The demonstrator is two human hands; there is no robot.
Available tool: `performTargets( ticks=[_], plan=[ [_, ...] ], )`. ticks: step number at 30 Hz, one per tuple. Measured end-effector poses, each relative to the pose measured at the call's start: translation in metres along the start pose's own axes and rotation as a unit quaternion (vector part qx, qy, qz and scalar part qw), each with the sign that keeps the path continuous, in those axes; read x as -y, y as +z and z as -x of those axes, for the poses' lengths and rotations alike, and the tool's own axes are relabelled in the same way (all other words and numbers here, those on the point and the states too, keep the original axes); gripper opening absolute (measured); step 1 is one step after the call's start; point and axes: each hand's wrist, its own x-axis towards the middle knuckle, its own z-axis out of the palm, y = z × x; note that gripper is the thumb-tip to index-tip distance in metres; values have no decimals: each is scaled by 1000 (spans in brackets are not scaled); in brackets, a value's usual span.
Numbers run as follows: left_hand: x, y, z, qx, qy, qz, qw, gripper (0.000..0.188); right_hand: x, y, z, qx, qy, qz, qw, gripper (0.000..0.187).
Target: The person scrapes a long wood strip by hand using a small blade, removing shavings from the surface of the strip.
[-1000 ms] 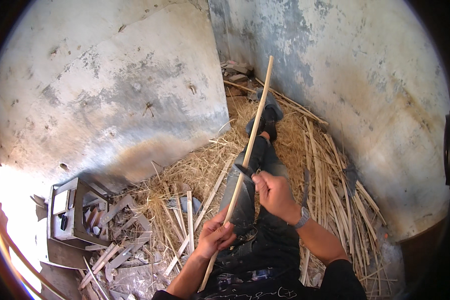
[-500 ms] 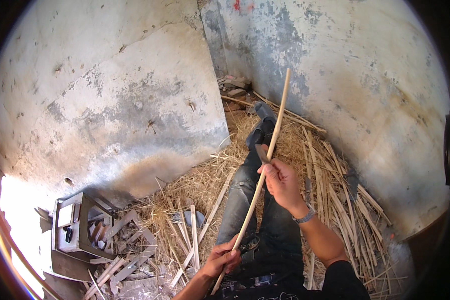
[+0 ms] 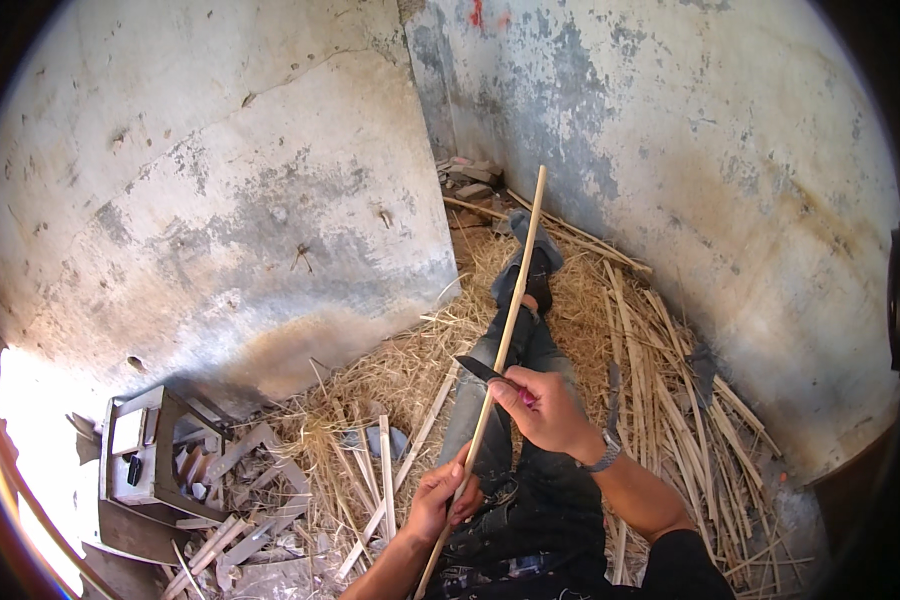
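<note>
A: Nearest us, the left hand [image 3: 442,497] is wrapping its fingers tight around the lower part of the long pale stick [image 3: 500,350], down over the lap

B: And just above it the right hand [image 3: 542,408] is closing on the handle of a small dark knife [image 3: 482,369], with the blade lying against the stick's left side

A: That hand is sitting lower than half a second ago. Then it was farther up the stick, past the knee; now it is back close to the left hand

B: So I am reading it as the end of one stroke and the start of another, the blade being brought back down the shaft

A: The stick itself is tilting more upright too, its far tip pointing toward the corner of the walls

B: It is running right along the stretched-out leg [image 3: 515,330] in dark trousers, with the shoe [image 3: 536,262] lying in the straw [image 3: 390,385] beyond

A: Farther out, pale split canes [image 3: 660,370] are lying along the right wall [image 3: 730,170], and a grey metal box [image 3: 140,460] is sitting among wood scraps off to the left

B: And at the very back, some rubble [image 3: 470,175] is piling up in the corner
</note>
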Motion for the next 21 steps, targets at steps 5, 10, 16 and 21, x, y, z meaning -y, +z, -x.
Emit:
performTargets(
  ticks=[5, 10, 16, 21],
  plan=[
    [8, -6, 7, 2, 32, 38, 999, 49, -14, -23, -16, -17, -51, 116, 992, 39],
    [14, -4, 14, 11, 34, 55, 998, 50, -19, -40, -37, -83, -46, 159, 983, 42],
    [10, 0, 14, -17, 33, 34, 999, 48, 5, -34, -26, -50, -4, 184, 982, 42],
    [-3, -2, 2, -23, 47, 24, 998, 47, 11, 5, 9, 82, -29, 165, 983, 37]
  ],
)
